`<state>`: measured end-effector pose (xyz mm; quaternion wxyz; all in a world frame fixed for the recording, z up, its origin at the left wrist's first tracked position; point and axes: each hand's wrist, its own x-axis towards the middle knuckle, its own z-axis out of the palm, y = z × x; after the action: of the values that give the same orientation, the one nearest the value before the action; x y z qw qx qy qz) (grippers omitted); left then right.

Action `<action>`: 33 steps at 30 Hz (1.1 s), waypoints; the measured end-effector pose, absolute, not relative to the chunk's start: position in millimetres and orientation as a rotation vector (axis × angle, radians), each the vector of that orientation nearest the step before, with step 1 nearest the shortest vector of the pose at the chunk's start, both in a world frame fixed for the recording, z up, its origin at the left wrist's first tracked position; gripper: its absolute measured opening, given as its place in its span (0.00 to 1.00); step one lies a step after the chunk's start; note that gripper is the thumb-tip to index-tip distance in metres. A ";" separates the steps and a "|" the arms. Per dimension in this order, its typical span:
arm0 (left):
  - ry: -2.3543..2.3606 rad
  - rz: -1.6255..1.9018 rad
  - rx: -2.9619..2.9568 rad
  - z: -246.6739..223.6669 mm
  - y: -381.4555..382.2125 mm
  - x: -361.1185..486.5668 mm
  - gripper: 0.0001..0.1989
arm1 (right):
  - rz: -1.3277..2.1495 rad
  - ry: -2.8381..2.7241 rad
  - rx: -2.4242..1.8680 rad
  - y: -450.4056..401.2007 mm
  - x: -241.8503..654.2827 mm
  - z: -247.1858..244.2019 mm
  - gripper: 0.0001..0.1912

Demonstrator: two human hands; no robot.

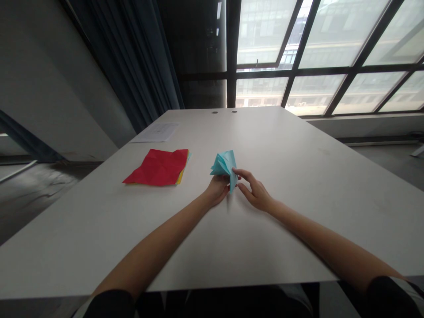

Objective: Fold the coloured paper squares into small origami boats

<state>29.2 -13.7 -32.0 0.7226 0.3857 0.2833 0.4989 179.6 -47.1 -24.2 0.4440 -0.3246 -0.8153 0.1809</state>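
Note:
A folded light-blue sheet of origami paper [224, 163] is held up just above the white table [212, 247], its layers fanned out toward the upper left. My left hand [218, 187] grips it from below and behind, with its fingers partly hidden by the paper. On the right side, my right hand [254, 190] touches the paper's edge with its fingertips, the thumb apart and lower down. To the left lies a stack of creased paper sheets, a red sheet [159, 168] on top, with yellow [180, 176] and pale-blue edges showing beneath.
A printed white sheet [157, 132] lies near the table's left edge. Two dark round cable holes [215, 112] sit at the far end. Beyond the table are a dark blue curtain [129, 57] and large framed windows [265, 35].

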 end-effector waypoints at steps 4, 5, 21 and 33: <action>0.672 1.097 0.804 -27.5 -16.1 30.5 0.14 | 0.361 -2.045 -0.765 -46.1 179.3 -24.7 0.25; 0.694 1.099 0.784 -27.3 -16.5 30.9 0.14 | 0.337 -2.043 -0.760 -45.5 178.9 -25.5 0.26; 0.772 1.123 0.852 -35.2 -14.6 31.3 0.17 | 0.438 -1.530 -1.103 -35.4 178.2 -27.6 0.10; 0.658 1.168 1.040 -32.3 -8.2 24.5 0.22 | 0.948 -1.276 -0.965 -21.9 184.3 -23.7 0.20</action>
<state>24.5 -8.2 -32.3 0.6612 0.4600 0.2909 0.5164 184.3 -21.9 -23.7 0.5980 -0.4160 -0.5499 0.4086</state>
